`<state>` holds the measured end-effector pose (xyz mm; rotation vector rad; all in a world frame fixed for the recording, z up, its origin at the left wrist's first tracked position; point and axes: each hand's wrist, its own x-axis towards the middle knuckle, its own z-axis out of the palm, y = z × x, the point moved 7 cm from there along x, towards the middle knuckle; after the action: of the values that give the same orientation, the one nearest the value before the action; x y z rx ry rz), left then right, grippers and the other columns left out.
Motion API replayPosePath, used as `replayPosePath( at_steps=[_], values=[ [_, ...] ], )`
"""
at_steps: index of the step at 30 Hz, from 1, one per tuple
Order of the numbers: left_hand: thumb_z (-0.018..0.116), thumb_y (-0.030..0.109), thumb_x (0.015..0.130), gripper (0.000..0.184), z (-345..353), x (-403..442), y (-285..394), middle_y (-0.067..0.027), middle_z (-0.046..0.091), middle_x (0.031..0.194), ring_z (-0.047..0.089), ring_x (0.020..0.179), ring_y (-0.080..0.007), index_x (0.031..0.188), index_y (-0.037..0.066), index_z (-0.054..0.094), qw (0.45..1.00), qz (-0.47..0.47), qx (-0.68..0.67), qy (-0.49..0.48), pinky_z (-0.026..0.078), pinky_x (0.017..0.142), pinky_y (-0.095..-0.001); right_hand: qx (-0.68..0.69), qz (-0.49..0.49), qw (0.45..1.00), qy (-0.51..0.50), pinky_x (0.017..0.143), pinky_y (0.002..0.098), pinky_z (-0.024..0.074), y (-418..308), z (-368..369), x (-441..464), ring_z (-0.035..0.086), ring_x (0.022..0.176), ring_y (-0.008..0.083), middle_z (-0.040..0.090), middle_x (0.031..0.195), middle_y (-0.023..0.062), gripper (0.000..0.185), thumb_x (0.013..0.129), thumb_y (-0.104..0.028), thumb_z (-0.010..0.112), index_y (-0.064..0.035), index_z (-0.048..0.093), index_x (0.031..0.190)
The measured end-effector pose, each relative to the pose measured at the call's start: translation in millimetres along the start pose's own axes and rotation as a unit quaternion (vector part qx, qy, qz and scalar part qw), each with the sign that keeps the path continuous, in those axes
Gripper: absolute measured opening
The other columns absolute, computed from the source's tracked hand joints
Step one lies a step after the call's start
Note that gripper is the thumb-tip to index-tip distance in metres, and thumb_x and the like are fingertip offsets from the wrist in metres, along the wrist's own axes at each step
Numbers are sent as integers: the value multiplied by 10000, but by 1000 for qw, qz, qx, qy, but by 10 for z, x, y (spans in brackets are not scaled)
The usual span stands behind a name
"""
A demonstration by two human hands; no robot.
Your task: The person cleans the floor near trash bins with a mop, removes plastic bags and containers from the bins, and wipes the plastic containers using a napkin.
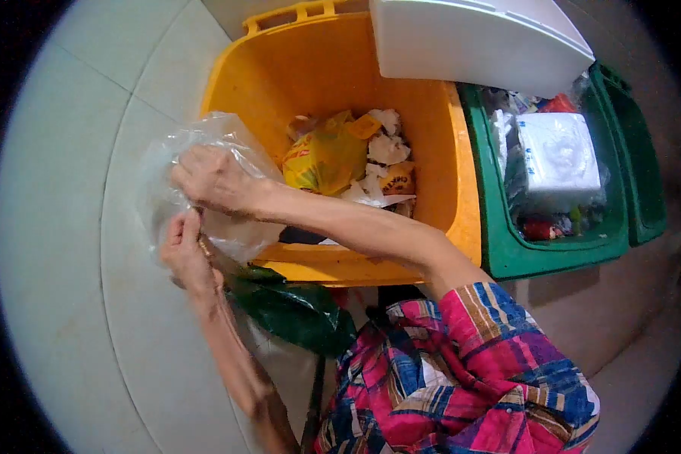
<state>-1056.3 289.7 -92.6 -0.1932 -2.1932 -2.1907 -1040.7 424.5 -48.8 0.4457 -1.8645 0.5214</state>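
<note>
A clear plastic bag (234,136) is spread at the left rim of the yellow bin (310,68). My right hand (216,178) is closed on the bag's plastic, its arm reaching across the bin's opening. Just below it, my left hand (185,253) pinches the same bag, with the fingers of both hands nearly meeting. What lies inside the bag is hard to make out. A dark green plastic bag (291,306) hangs below the bin's front edge, close to my left forearm.
Inside the yellow bin are a yellow plastic bag (325,155) and crumpled white paper (388,149). To the right stands a green bin (556,256) holding a white foam box (556,151) and other waste. A large white foam box (477,45) rests across both bins' back edges.
</note>
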Motion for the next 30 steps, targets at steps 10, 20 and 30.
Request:
replayPosePath(
  at_steps=[10,20,30],
  values=[
    [622,212,770,266,199,166,394,-169,650,820,619,737,-250,940,7,622,859,197,466,74,470,651,-356,75,135,967,-203,825,420,459,147,-129,177,527,1003,365,547,1039,199,327,694,-13,646,-9,501,987],
    [546,60,754,257,312,24,526,-201,636,778,625,682,-333,994,22,630,834,205,512,-2,474,635,-411,74,276,914,-288,728,395,500,920,38,-338,588,872,337,595,987,190,279,748,-1,602,1,552,1023],
    [567,36,769,208,29,-105,415,6,544,638,459,564,-62,953,-20,645,941,133,310,20,376,502,-225,54,364,878,-305,756,440,462,1645,171,-793,591,856,369,622,866,200,247,661,-81,610,-19,640,899]
  ],
)
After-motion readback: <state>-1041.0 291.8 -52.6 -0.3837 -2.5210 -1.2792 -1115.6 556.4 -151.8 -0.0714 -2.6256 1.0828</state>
